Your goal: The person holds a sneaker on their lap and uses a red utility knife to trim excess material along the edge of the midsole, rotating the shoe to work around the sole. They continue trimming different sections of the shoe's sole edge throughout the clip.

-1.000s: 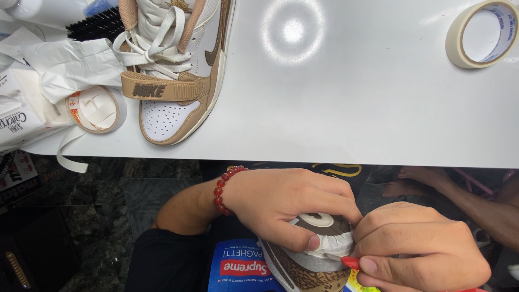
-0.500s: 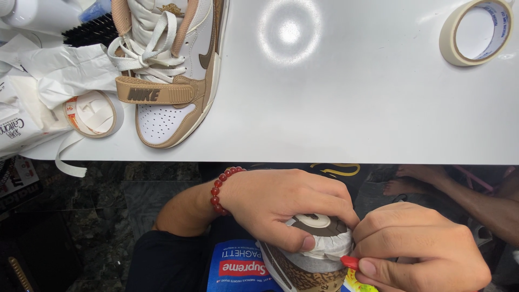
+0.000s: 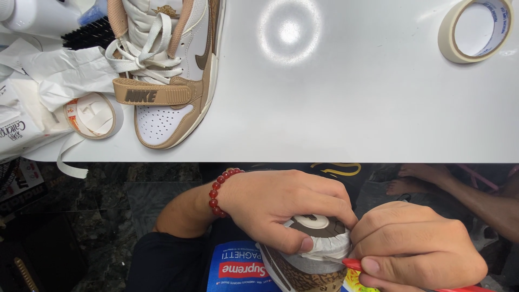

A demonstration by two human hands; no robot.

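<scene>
Head view, looking down past the white table edge to my lap. My left hand is clamped over the top of a shoe w/ brown upper, fingers curled round it, thumb pressed on the pale tape wrapped around its side. Red bead bracelet on that wrist. Shoe sits directly under the left palm and just left of my right hand, touching both. Right hand is closed in a pinch on a slim red tool, tip at the taped edge of the shoe; can't tell what kind of tool, most of it's hidden by the fingers.

Up on the table, well apart from the hands: a 2nd sneaker, white and tan w/ a strap, toe toward me. Small tape roll just beside it on the left, crumpled white paper behind that. Bigger masking tape roll at the far right corner. Bare foot of another person under the table, right side.
</scene>
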